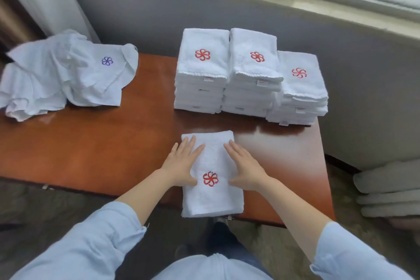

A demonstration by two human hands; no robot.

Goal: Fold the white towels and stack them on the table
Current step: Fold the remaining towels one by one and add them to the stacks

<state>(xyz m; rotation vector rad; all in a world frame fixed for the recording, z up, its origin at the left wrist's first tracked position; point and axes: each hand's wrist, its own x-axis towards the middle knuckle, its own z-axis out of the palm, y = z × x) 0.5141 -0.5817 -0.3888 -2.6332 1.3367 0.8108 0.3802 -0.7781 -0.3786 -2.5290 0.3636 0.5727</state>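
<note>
**Lower centre: both hands flat on a folded towel**

At the near edge of the tabletop (113, 148), your left hand (181, 163) and right hand (246, 166) lie palm-down on the folded towel (212, 200). The fingers are straight and spread, gripping nothing, and the thumbs flank its red pinwheel emblem (210, 178). Both forearms reach in from light blue sleeves (109, 229). The towel's near end hangs just past the tabletop edge.

Above it in the frame, a left stack (202, 70), a middle stack (252, 68) and a right stack (300, 88) of folded towels stand side by side. Each is topped by the same red emblem, and their edge tags are too small to read. At upper left, a heap of unfolded towels (56, 79) shows a purple emblem (107, 60).
</note>
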